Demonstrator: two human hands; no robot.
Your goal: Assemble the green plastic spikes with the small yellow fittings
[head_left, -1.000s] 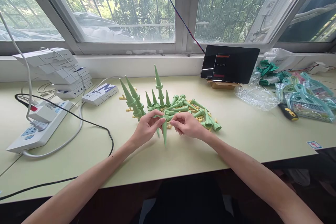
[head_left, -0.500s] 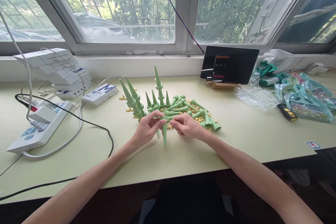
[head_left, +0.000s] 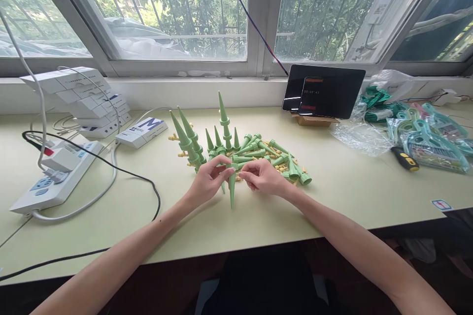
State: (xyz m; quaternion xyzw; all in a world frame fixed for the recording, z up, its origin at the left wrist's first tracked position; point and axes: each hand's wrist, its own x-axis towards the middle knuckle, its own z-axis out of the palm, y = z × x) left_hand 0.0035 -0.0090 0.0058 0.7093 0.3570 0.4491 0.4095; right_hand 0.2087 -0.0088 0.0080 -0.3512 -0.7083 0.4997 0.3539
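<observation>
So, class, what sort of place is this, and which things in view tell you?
Probably a small workroom or office: a long pale yellow-green table under metal-framed windows, with a white plastic power strip, a stack of white cardboard boxes, and loose green plastic spikes heaped by the hands.

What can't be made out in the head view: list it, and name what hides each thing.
Head view, all items:
- What, if anything, the right hand pinches: hidden by its own fingers.
- Upper part of the green cone: partly covered by the left hand.
- Lowest pieces in the pile: buried under others.
- Small print on the stacked white boxes: too small.
- Left forearm's far end: cut off by the bottom edge.
</observation>
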